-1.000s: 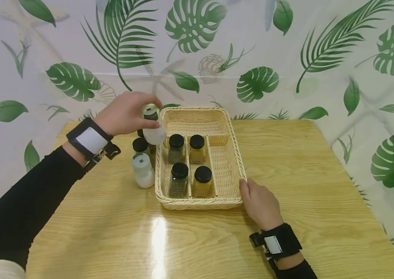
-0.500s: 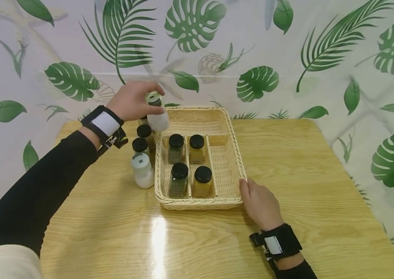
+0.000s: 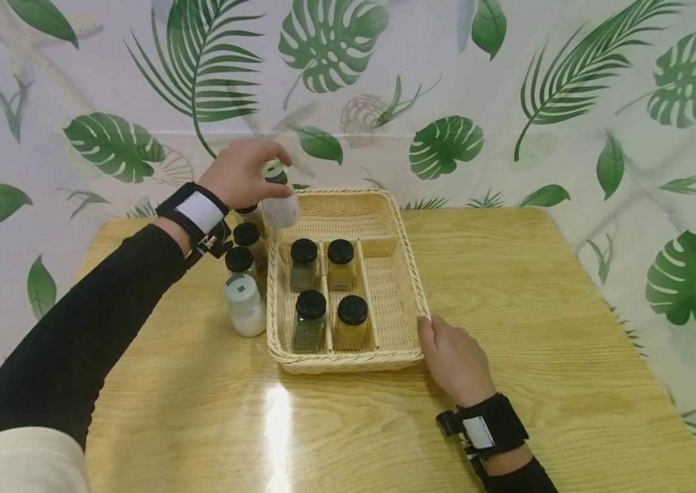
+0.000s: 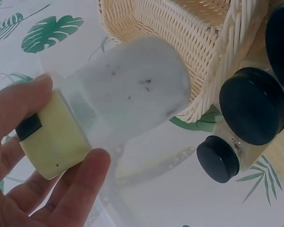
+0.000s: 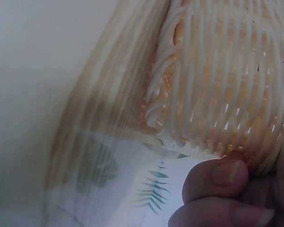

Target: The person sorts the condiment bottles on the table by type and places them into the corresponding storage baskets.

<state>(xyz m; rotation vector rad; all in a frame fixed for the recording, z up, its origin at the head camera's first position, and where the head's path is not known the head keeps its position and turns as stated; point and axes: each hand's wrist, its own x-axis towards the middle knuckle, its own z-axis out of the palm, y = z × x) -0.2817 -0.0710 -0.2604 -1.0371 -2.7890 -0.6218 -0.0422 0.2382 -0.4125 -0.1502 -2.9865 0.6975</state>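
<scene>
My left hand (image 3: 244,177) holds a seasoning shaker (image 3: 282,211) by its pale yellow lid, raised at the back left corner of the wicker basket (image 3: 392,294). In the left wrist view, thumb and fingers pinch that lid (image 4: 54,137), and the cloudy clear body shows a few dark specks. My right hand (image 3: 460,364) grips the basket's front right corner; its curled fingers (image 5: 215,179) show against the weave in the right wrist view. Inside the basket stand several black-lidded spice jars, among them a green one (image 3: 309,332) and a yellow one (image 3: 351,334).
Left of the basket, a white-lidded shaker (image 3: 246,311) and several black-lidded jars (image 3: 240,260) stand in a row on the wooden table (image 3: 538,308). Wicker dividers (image 3: 367,301) split the basket into compartments. A leaf-patterned cloth (image 3: 434,75) hangs behind the table.
My left hand has moved the shaker up and away, slightly to the right, then slowed. More of the jars beneath it show. The right hand keeps its grip on the basket.
</scene>
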